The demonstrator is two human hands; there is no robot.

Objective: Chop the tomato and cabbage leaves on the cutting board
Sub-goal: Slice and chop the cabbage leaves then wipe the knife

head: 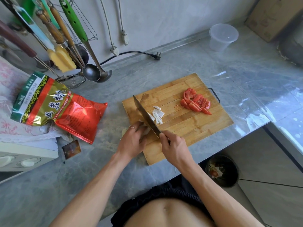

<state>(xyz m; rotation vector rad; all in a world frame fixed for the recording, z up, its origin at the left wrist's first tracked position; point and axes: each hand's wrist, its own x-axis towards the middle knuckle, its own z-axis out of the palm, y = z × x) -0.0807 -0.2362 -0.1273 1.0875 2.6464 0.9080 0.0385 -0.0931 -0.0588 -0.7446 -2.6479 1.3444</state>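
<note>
A wooden cutting board [188,128] lies on the grey counter. Red tomato pieces [196,101] are piled at its far right. Several white cut cabbage strips [157,115] lie near its left middle. My left hand [132,141] holds down the uncut pale cabbage leaf [146,129] at the board's left edge, fingers curled over it. My right hand [174,149] grips the handle of a knife [145,114], whose blade lies across the leaf between my left fingers and the cut strips.
A red and gold foil bag [60,107] lies left of the board, a small dark sachet [71,149] below it. Ladles and utensils [91,72] hang at back left. A clear plastic tub [222,36] stands at the back right. A bin [221,171] sits below the counter edge.
</note>
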